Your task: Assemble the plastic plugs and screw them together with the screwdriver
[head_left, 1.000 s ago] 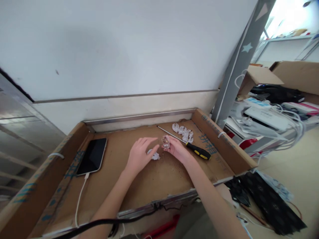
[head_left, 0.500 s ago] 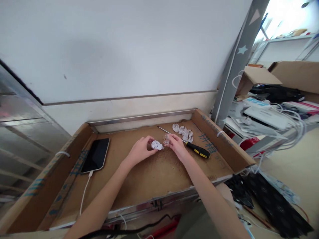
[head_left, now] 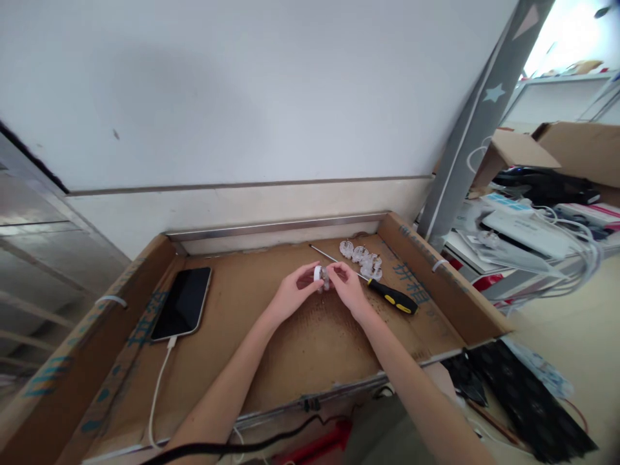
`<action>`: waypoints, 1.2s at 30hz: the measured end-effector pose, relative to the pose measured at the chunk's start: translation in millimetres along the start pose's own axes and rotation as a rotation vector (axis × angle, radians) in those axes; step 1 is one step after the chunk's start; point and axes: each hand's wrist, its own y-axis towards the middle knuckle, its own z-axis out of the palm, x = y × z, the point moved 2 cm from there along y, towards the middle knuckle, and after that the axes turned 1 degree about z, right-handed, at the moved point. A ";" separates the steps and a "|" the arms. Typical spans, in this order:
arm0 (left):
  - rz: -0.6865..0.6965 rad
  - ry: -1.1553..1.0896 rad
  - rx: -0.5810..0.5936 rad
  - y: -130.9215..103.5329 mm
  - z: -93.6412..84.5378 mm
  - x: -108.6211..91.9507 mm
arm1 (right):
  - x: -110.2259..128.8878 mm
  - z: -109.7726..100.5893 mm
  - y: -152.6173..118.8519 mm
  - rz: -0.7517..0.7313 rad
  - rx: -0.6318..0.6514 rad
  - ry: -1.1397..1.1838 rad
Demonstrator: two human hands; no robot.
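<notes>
Above the cardboard tray my left hand point(head_left: 296, 289) pinches a small round white plastic part point(head_left: 318, 273), now seen edge-on. Facing it, my right hand point(head_left: 347, 284) grips a small clear plastic piece point(head_left: 325, 279). The two parts meet or nearly meet between my fingertips; whether they are joined I cannot tell. Just beyond my right hand lies a screwdriver point(head_left: 392, 296) with a black and yellow handle, its shaft pointing to the back left. Several similar clear plastic pieces point(head_left: 361, 255) sit in a cluster behind it.
A phone point(head_left: 183, 303) with a white charging cable point(head_left: 157, 394) lies at the tray's left. Cardboard walls point(head_left: 445, 278) edge the tray point(head_left: 242, 361). A grey post point(head_left: 460, 142) stands at the back right, near a cluttered shelf with white cables point(head_left: 581, 258).
Both hands have come together, bringing the white part and the clear piece up against each other. The white part has turned from face-up to edge-on. The view has shifted slightly.
</notes>
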 end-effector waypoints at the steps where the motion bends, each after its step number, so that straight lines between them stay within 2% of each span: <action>1: 0.000 -0.011 0.000 0.0 -0.4 1.3 | 0.6 0.4 -0.2 -0.018 0.000 -0.022; 6: -0.018 -0.024 0.014 -2.3 0.6 2.9 | 7.9 2.8 -5.4 -0.124 -0.024 -0.130; 11: -0.048 -0.065 0.092 -5.0 2.2 0.1 | 20.2 5.7 -16.7 -0.233 -0.066 -0.240; 18: -0.040 -0.115 0.059 -2.3 -2.3 2.3 | 30.2 7.9 -23.5 -0.284 -0.112 -0.341; 22: -0.022 -0.128 0.013 -2.0 -4.6 1.5 | 30.2 9.3 -23.6 -0.269 -0.066 -0.290; 26: -0.071 -0.048 -0.053 -1.7 -6.4 -0.6 | 26.4 10.5 -20.3 -0.226 -0.012 -0.181; 32: -0.043 -0.128 -0.048 0.7 -5.0 0.3 | 19.6 10.6 -13.6 -0.058 0.056 -0.025; 36: -0.012 -0.095 -0.042 -1.1 -6.1 -1.9 | 21.2 9.5 -13.6 0.041 0.122 0.037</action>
